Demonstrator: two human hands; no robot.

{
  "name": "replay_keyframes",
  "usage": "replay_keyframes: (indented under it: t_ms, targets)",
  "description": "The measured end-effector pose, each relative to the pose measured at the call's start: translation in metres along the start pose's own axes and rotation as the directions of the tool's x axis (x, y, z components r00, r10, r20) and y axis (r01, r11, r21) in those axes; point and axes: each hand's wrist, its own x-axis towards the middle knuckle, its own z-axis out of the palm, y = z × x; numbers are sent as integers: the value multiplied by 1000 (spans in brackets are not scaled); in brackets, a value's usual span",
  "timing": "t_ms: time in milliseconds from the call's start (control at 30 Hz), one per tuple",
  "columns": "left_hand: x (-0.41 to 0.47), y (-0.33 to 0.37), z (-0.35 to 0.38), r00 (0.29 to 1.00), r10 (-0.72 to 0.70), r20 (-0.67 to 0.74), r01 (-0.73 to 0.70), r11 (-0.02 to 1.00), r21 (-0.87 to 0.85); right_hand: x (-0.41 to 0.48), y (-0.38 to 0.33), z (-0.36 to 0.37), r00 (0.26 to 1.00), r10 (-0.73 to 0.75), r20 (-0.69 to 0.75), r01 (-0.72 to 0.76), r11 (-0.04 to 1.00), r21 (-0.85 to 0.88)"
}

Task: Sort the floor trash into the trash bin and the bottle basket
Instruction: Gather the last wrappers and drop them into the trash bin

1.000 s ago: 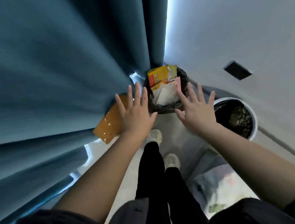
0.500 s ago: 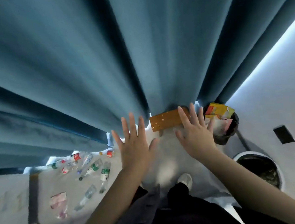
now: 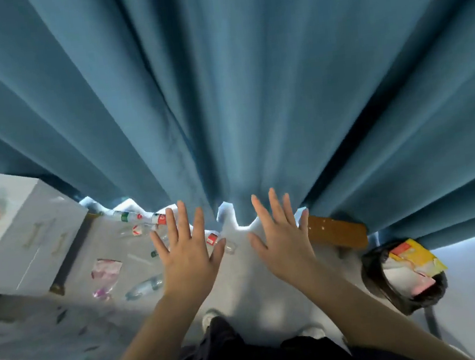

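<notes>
My left hand (image 3: pixel 186 252) and my right hand (image 3: pixel 283 238) are stretched out in front of me, fingers spread, holding nothing. To the right stands the black-lined trash bin (image 3: pixel 375 275), stuffed with a yellow packet (image 3: pixel 415 250) and white wrappers. On the floor to the left lie several plastic bottles: one clear bottle (image 3: pixel 144 286) near my left wrist and a bottle with a green label (image 3: pixel 124 216) by the curtain. A pink-and-clear plastic wrapper (image 3: pixel 105 270) lies beside them. The bottle basket is not in view.
A blue curtain (image 3: pixel 234 90) hangs straight ahead and fills the upper view. A white drawer cabinet (image 3: pixel 24 236) stands at the left. An orange-brown board (image 3: pixel 338 231) lies under the curtain hem near the bin. A grey rug (image 3: pixel 39 327) covers the lower left floor.
The view has swung left, away from the bin and the white pot toward the littered floor. Both hands stayed spread and held nothing. The cabinet has come into view.
</notes>
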Motion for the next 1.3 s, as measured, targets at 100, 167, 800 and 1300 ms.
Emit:
replay_keyframes:
  t_ms: [100,167,800,1300]
  targets:
    - [8,-59,-8,997,-65,44,63,998,29,20,-54,18,998,-42,40,42,999,1]
    - [11,-95,-8,989,-134,58,133,991,15,33,-83,28,994,-76,72,76,997,5]
    - [50,-263,28,662,-725,187,747,657,-99,218,-242,85,751,-505,427,575,817,-45]
    - [93,-499,313,285,-769,572,928,371,37,377,-404,433,414,-456,788,870,453,-194]
